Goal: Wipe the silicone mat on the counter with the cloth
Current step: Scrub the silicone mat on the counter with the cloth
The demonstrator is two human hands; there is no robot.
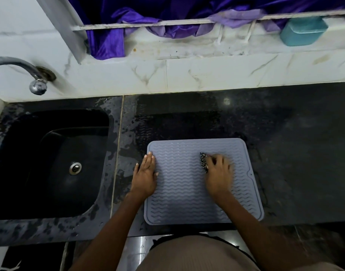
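Note:
A grey-blue silicone mat [179, 194] with wavy ridges lies flat on the black counter [285, 153], near its front edge. My left hand [146, 175] rests flat on the mat's left edge, fingers together and pointing away from me. My right hand [219, 173] presses down on the mat's upper right part, covering a dark speckled cloth [203, 162]. Only a small corner of the cloth sticks out at the fingers' left side. The right hand looks motion-blurred.
A black sink [50, 163] with a metal drain is set into the counter at the left, a chrome tap [37, 86] above it. Water drops wet the counter around the sink. Purple fabric [109, 40] and a teal container [302, 32] sit on the ledge behind.

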